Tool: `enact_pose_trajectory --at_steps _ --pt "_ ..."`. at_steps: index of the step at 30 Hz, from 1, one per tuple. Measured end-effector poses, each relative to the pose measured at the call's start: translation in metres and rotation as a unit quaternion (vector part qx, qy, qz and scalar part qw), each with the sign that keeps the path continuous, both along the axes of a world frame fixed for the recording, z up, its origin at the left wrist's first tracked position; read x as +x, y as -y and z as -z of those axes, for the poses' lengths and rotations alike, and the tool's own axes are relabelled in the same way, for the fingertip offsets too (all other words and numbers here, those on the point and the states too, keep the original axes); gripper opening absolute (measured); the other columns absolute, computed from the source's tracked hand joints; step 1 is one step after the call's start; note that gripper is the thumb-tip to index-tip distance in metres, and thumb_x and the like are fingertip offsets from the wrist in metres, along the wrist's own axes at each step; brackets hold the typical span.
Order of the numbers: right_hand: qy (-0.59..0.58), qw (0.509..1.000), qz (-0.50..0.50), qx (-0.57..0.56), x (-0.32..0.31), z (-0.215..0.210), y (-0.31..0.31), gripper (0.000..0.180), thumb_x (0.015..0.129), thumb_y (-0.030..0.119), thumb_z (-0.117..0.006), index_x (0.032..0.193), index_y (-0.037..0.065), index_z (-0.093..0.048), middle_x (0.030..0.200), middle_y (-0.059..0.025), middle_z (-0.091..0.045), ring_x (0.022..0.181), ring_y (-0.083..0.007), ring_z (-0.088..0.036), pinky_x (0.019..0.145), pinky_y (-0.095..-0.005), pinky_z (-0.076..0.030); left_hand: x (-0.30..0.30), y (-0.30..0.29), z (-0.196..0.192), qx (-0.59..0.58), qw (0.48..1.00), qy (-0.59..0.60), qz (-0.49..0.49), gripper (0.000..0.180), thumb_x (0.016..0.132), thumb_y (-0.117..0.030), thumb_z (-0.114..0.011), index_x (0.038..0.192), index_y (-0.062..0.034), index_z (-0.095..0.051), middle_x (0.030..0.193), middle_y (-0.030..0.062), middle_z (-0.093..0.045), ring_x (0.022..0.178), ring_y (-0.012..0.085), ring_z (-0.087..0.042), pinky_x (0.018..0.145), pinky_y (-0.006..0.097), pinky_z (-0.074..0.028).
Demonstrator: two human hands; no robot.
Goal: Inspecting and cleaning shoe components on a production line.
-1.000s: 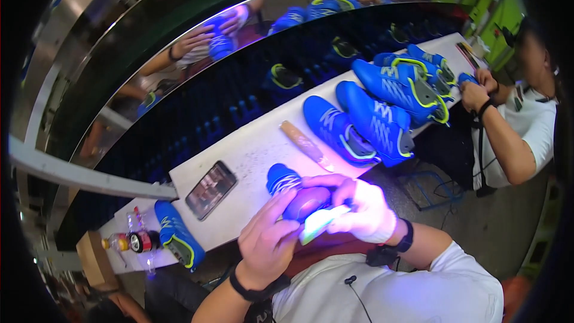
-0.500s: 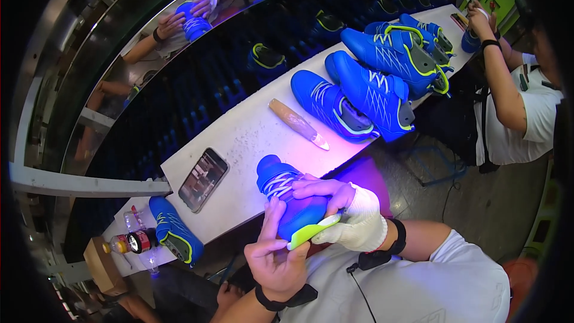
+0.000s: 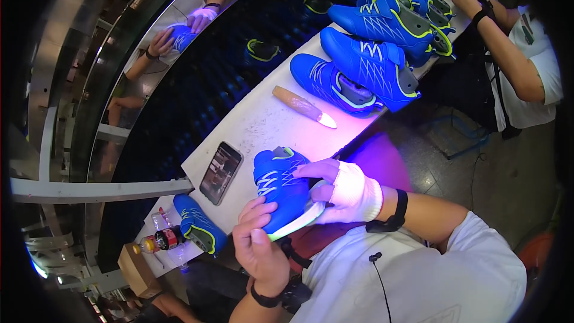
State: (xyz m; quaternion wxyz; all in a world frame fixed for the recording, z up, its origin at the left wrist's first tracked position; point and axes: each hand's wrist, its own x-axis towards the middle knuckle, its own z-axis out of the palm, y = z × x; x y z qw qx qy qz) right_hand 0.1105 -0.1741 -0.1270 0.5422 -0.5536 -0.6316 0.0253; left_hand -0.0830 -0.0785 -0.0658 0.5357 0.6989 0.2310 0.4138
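Between my hands is a blue shoe with pale crossed laces, a dark heel opening and a whitish-green sole. My left hand grips it at the toe, fingers on the upper and thumb near the sole's edge. Wearing a white glove that leaves the fingers bare, my right hand holds the shoe's side, its thumb by the sole and fingers over the upper. Just beyond lies a tapered tool with a tan handle and a bright white tip.
A pile of blue shoes covers the bench's far right. A phone lies left of the held shoe, with another shoe, bottles and a cardboard box farther left. A co-worker sits at right.
The held shoe has turned in my hands, so more of its side and sole edge shows. My right fingers have shifted along the upper. The whole view has tilted slightly.
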Motion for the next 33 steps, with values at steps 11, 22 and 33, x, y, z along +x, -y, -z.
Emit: enact_pose_trajectory --at_steps 11,22,33 --pt "0.080 0.995 -0.041 0.040 0.000 0.014 -0.018 0.022 0.079 0.025 -0.078 0.094 0.012 -0.071 0.105 -0.0126 -0.067 0.085 -0.0341 -0.066 0.075 -0.0477 -0.057 -0.022 -0.043 -0.018 0.255 0.933 -0.205 0.150 0.062 0.067 -0.032 -0.104 0.110 -0.0039 -0.068 0.116 0.0210 -0.080 0.116 0.0460 -0.075 0.113 0.062 -0.052" --pt "0.050 0.996 -0.026 0.065 -0.019 0.068 -0.056 0.041 0.087 0.026 -0.079 0.105 0.011 -0.046 0.136 -0.0217 -0.063 0.116 -0.0428 -0.066 0.098 -0.0563 -0.058 -0.050 -0.064 -0.017 0.140 0.918 -0.332 0.168 0.076 0.079 -0.026 -0.094 0.143 -0.0048 -0.057 0.148 0.0270 -0.060 0.133 0.0408 -0.066 0.114 0.053 -0.050" --pt "0.105 0.992 0.029 0.064 -0.030 0.069 -0.049 0.032 0.081 0.017 -0.076 0.099 0.013 -0.050 0.134 -0.0151 -0.067 0.122 -0.0344 -0.064 0.103 -0.0499 -0.056 -0.019 -0.062 -0.025 0.078 0.833 -0.541 0.087 0.105 0.074 -0.038 -0.096 0.156 0.0016 -0.045 0.118 0.0242 -0.075 0.105 0.0345 -0.078 0.088 0.042 -0.061"
